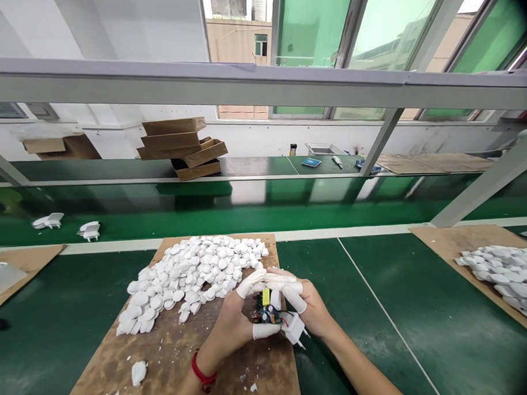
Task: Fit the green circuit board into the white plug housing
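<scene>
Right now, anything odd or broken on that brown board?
Yes: white scraps litter the near end of the brown board, resembling broken-off bits; their source isn't visible. One white piece lies apart from the heap, at near left. The held circuit board shows no clear damage.

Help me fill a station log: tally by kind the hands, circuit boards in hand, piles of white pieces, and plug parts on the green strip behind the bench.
Hands: 2 (left hand, right hand)
Circuit board: 1
Piles of white pieces: 2 (left pile, right pile)
Plug parts: 2 (left part, right part)
Total: 7
</scene>
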### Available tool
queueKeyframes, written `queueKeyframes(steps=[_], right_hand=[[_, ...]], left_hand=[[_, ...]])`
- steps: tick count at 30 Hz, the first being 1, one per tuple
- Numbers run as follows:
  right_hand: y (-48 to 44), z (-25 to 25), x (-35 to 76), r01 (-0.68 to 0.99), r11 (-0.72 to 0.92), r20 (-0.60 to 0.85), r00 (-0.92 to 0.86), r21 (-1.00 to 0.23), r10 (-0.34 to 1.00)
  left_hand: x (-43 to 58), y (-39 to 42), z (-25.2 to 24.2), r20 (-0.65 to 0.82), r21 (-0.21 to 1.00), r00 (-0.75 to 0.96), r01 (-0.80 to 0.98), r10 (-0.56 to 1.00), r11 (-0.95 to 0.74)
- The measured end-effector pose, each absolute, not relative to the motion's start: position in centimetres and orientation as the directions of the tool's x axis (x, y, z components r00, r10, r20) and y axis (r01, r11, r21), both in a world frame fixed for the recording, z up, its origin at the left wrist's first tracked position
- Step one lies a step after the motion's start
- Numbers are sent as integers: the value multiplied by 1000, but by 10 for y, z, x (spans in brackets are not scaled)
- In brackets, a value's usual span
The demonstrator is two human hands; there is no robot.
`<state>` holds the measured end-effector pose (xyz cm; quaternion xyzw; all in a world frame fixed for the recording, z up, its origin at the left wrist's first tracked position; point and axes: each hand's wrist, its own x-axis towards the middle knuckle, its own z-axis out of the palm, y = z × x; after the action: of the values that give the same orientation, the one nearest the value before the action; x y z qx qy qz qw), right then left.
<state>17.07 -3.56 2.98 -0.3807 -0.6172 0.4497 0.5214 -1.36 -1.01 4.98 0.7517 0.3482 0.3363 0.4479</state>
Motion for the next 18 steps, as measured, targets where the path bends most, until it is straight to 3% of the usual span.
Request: queueKeyframes(steps=[4,7,10,13,16,18], right_hand=[[-35,30,170,59,307,289,-210,-950,934],[-33,33,173,120,329,288,-271,-937,919],[-33,36,177,33,298,270,-339,-954,901],[-35,32,176,-186,221,274,-343,-957,899],[-37,26,174,-305,244,340,-321,-920,884],[-36,24,174,-250,327,397,-323,-911,859]], left_hand=[[-15,-10,47,237,868,533,260,812,-423],[-15,-8,40,207,902,516,229,832,-366],[-15,-5,33,91,995,534,-21,841,-95],[-13,-4,30,54,941,602,-299,796,162],[-8,-7,29,-11,881,674,-344,739,327],[-5,-11,28,-85,816,679,-373,730,442]])
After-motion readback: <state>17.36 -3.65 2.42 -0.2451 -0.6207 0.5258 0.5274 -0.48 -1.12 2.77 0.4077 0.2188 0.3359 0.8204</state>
